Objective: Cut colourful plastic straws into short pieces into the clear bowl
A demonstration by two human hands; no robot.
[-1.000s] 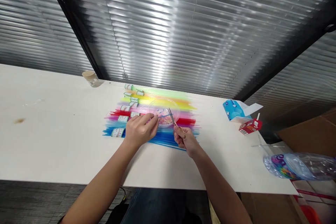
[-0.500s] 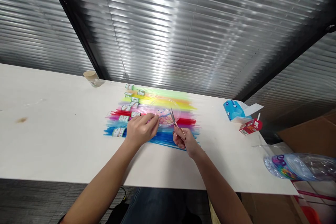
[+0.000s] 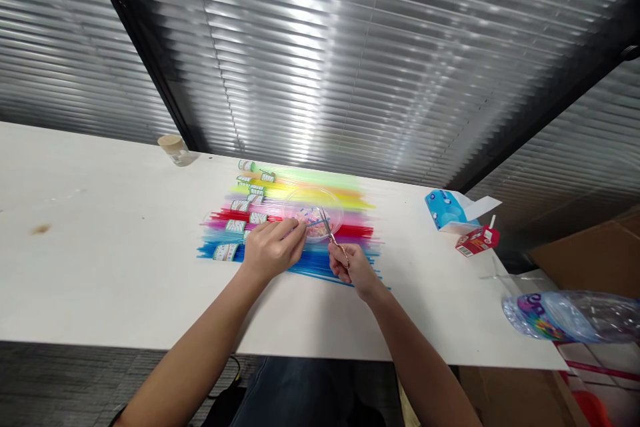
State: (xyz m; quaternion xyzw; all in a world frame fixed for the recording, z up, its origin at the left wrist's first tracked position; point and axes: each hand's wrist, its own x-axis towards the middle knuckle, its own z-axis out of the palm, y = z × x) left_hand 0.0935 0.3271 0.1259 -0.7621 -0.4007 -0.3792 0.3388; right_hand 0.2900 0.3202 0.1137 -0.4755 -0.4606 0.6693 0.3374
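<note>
My left hand (image 3: 275,248) pinches a thin blue straw (image 3: 316,221) that sticks out to the right over a clear round bowl (image 3: 341,213). Small cut pieces (image 3: 313,215), mostly pink with some blue, lie in the bowl. In my right hand (image 3: 350,265) are scissors (image 3: 332,237) with rose-gold handles, their blades parted around the straw's free end. Beneath the bowl and hands, straws are spread in colour bands: blue straws (image 3: 313,264), red straws (image 3: 357,231), yellow straws (image 3: 357,199) and others, with paper bands (image 3: 226,252) around their left ends.
A beige-lidded cup (image 3: 173,147) stands at the table's back left. To the right are a blue tissue box (image 3: 445,209), a red drink carton (image 3: 477,240) and a large plastic bottle (image 3: 565,317) lying on its side. Blinds (image 3: 300,67) rise behind the white table (image 3: 125,267).
My left hand has shifted slightly right and down with the straw. The scissors have turned a little, their blades shifting left. Everything else stays in place.
</note>
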